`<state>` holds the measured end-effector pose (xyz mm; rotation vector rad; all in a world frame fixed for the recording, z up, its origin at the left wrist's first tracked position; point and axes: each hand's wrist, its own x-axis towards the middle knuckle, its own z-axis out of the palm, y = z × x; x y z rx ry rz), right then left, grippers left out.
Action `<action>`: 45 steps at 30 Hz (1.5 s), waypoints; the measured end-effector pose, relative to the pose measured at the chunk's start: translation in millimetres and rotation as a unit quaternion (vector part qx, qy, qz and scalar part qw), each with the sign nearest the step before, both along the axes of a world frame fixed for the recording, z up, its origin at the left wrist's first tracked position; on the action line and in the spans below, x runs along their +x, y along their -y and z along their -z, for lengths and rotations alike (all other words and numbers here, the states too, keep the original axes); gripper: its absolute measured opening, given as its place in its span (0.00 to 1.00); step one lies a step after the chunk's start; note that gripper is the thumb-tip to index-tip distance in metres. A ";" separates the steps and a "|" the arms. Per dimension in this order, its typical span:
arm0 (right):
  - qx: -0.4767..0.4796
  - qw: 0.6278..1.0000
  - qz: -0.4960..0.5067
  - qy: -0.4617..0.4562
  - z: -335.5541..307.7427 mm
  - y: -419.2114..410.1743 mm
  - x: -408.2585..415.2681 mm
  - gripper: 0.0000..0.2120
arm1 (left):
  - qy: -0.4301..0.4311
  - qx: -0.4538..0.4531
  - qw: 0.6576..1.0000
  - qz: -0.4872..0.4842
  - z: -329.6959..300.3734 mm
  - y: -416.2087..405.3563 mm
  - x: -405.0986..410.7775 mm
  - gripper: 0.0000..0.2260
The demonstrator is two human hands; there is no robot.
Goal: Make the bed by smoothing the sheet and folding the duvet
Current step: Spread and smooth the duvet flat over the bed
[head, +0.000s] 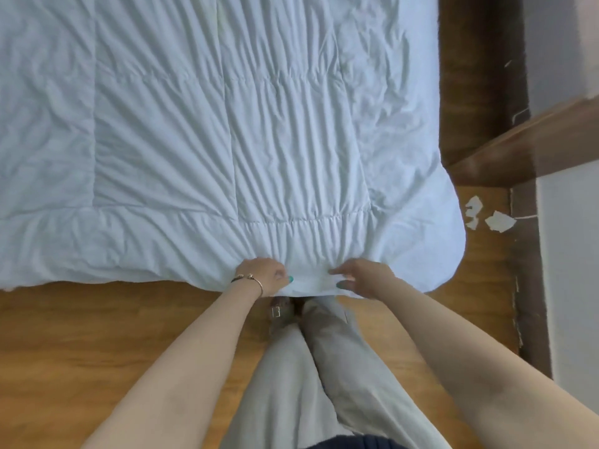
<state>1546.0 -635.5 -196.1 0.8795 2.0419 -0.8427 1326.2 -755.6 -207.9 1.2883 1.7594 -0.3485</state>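
A white quilted duvet point(201, 131) lies spread over the bed and fills the upper part of the view. Its near edge hangs toward me, with creases fanning out from where I hold it. My left hand point(262, 273), with a thin bracelet on the wrist, is shut on the duvet's near edge. Right beside it, my right hand point(359, 275) pinches the same edge between thumb and fingers. The two hands sit close together near the duvet's right corner. The sheet beneath is hidden.
Wooden floor point(97, 335) runs along the near side of the bed. My legs in light trousers point(301, 367) stand against the bed edge. A dark wooden frame point(479, 76) and a sloping beam point(525, 147) are at right, with white paper scraps point(486, 215) on the floor.
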 end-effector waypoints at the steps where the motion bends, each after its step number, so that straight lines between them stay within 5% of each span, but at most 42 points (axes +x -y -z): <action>1: 0.004 0.999 0.050 -0.021 -1.9 -4.6 9.1 0.20 | -0.003 0.023 0.999 -0.028 -3.5 -5.0 7.0 0.12; 4: 0.089 0.984 0.139 -0.064 -10.6 -21.7 37.5 0.19 | 0.033 0.110 0.988 -0.106 -10.7 -23.2 38.0 0.08; 11: 0.180 0.957 0.227 -0.004 -15.3 -102.3 107.3 0.34 | 0.147 0.112 0.977 -0.108 -12.6 -99.0 132.5 0.18; 14: 0.163 0.953 0.256 0.017 -2.6 -143.9 130.9 0.50 | 0.112 0.151 0.977 -0.104 -2.8 -141.5 185.1 0.22; 17: 0.047 0.959 0.267 -0.078 17.9 -181.1 151.4 0.58 | 0.001 0.163 0.980 -0.117 5.3 -182.2 237.4 0.30; 24: -0.106 0.949 0.206 -0.213 35.1 -205.6 178.3 0.41 | -0.128 0.165 0.937 -0.281 22.0 -211.6 308.3 0.40; 28: -0.180 0.939 0.186 -0.229 46.3 -217.3 184.9 0.45 | -0.112 0.189 0.914 -0.341 22.0 -204.5 308.6 0.45; 33: -0.196 0.929 0.174 -0.262 35.9 -224.1 182.2 0.48 | -0.085 0.171 0.940 -0.283 17.5 -188.7 301.9 0.49; 39: -0.217 0.904 0.189 -0.317 6.2 -197.4 183.2 0.45 | -0.104 0.199 0.914 -0.337 0.8 -169.7 301.3 0.51; 45: -0.191 0.929 0.158 -0.275 2.2 -172.9 244.9 0.40 | -0.099 0.092 0.967 -0.215 -7.3 -148.1 319.6 0.51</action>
